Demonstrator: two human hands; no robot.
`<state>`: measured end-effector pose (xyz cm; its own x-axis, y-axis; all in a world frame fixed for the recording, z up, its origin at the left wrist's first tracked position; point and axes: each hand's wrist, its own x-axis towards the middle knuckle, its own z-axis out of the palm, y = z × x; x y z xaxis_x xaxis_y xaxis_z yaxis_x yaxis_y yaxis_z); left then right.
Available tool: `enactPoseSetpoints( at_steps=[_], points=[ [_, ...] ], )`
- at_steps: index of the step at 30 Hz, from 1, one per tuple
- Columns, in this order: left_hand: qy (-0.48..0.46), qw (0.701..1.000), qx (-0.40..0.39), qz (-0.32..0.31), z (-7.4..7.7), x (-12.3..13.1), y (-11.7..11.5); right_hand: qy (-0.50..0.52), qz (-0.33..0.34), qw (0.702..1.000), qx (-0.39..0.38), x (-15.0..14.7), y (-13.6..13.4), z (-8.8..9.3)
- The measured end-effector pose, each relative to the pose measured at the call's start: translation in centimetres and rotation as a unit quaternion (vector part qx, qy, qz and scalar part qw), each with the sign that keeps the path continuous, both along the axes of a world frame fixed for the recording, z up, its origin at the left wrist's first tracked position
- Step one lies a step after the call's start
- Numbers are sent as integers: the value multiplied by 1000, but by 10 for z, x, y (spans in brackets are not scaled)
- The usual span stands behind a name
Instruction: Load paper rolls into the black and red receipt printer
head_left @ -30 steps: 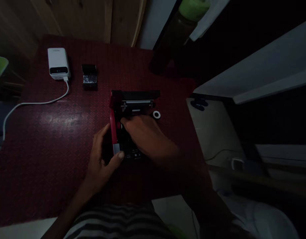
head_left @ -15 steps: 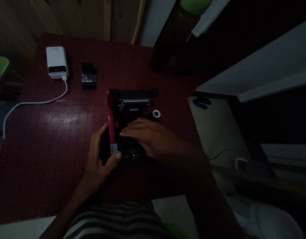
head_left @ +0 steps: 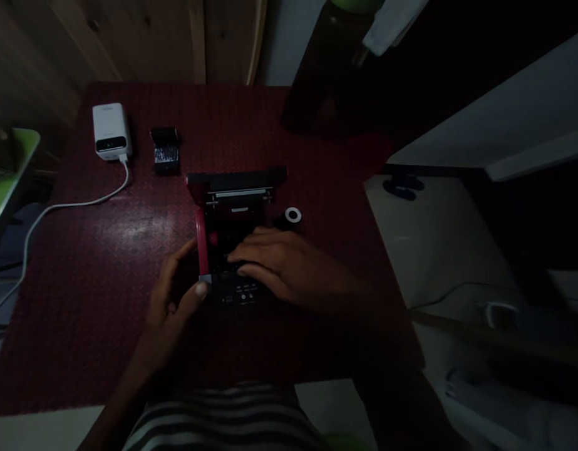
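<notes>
A red and black label printer (head_left: 203, 241) sits on the table with its lid (head_left: 237, 181) raised at the back. My left hand (head_left: 169, 297) grips its left side, thumb on the front corner and fingers curved along the outer wall. My right hand (head_left: 279, 263) reaches over the inner compartment from the right, fingers stretched out and tips down inside; what they touch is hidden in the dark. A red roller end (head_left: 213, 238) shows inside at the left. Just right of the printer lies a black roll with a white ring-shaped end (head_left: 293, 215).
A white power bank (head_left: 111, 128) with a plugged-in white cable (head_left: 82, 204) lies at the back left of the red table (head_left: 105, 282). Beside it is a small black piece with shiny film (head_left: 166, 151). A tall dark bottle (head_left: 317, 69) stands at the back right. Light is dim.
The camera view has shifted, and the printer appears slightly further left. My right thumb now shows beside the index finger over the compartment. My left hand stays at the printer's left side.
</notes>
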<state>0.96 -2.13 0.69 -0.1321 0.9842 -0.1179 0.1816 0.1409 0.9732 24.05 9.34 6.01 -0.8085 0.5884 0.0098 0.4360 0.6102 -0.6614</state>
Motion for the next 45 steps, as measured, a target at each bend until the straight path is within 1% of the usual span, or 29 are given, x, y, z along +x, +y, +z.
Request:
enactPoseSetpoints(
  at_steps=[3, 6, 9, 12, 13, 15, 17, 19, 22, 24, 28, 29, 31, 35, 39, 42, 45],
  points=[
    [4, 1000, 8, 20, 4, -5, 6, 8, 1, 1000, 4, 1, 4, -1],
    [14, 998, 36, 42, 4, -14, 20, 29, -20, 999, 33, 4, 3, -2],
    [13, 995, 85, 55, 6, -22, 49, 68, -51, 992, 92, 6, -6, -5],
    [-22, 988, 142, 58, 15, -20, 87, 93, -94, 978, 161, 6, -21, -9],
    [-30, 988, 146, 47, 19, -17, 99, 91, -110, 973, 179, 5, -26, -10],
    [-34, 986, 151, 53, 28, -10, 117, 86, -137, 964, 209, 3, -38, -12],
    [-39, 988, 134, 66, 35, -3, 126, 85, -157, 955, 235, 1, -48, -15],
    [-48, 989, 122, 70, 40, 1, 125, 93, -181, 944, 260, -1, -57, -17],
    [-61, 991, 103, 64, 39, 3, 107, 76, -208, 934, 281, -3, -70, -19],
    [-74, 993, 70, 64, 35, 3, 89, 56, -219, 924, 309, -3, -77, -19],
    [-100, 994, -13, 50, 23, 4, 53, 34, -248, 894, 371, -3, -87, -22],
    [-108, 993, -31, 45, 20, 5, 47, 32, -251, 893, 372, -4, -87, -23],
    [-118, 991, -58, 35, 16, 7, 39, 42, -248, 901, 353, -5, -85, -25],
    [-122, 990, -72, 20, 18, 9, 34, 53, -239, 923, 297, -7, -82, -28],
    [-128, 990, -64, 7, 21, 9, 34, 42, -241, 928, 280, -9, -83, -26],
    [-119, 992, -49, 1, 18, 8, 35, 39, -240, 931, 272, -10, -83, -26],
    [-114, 992, -53, 18, 13, 7, 34, 63, -244, 934, 255, -6, -83, -27]
  ],
)
